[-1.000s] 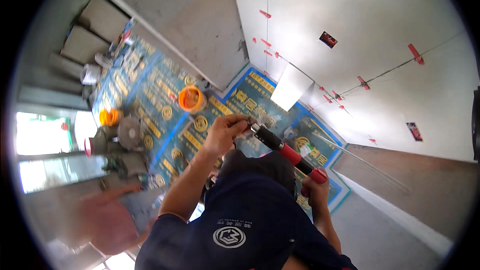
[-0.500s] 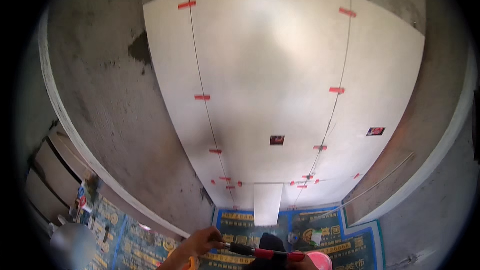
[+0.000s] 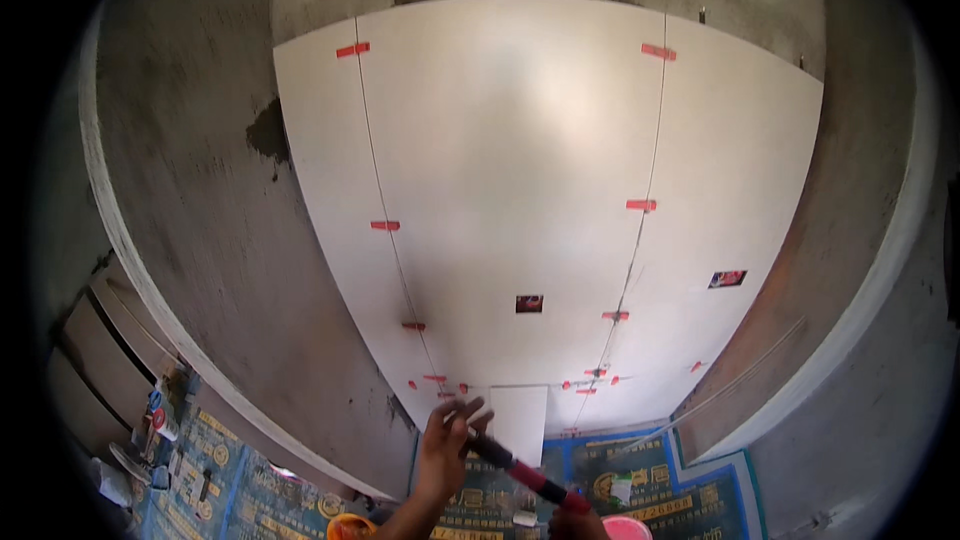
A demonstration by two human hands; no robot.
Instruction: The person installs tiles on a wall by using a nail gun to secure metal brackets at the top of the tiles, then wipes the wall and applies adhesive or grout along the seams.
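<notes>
Head view now faces the white wall panels (image 3: 510, 170), where a second ago it looked steeply down at the floor (image 3: 480, 515). The red-and-black tool (image 3: 525, 475) lies low in the middle, sloping up to the left, whereas half a second ago it was nearly level. The right hand (image 3: 578, 524) is closed around its lower red end. The left hand (image 3: 447, 450) has risen, its fingers partly spread at the tool's upper end; whether it grips anything, I cannot tell.
</notes>
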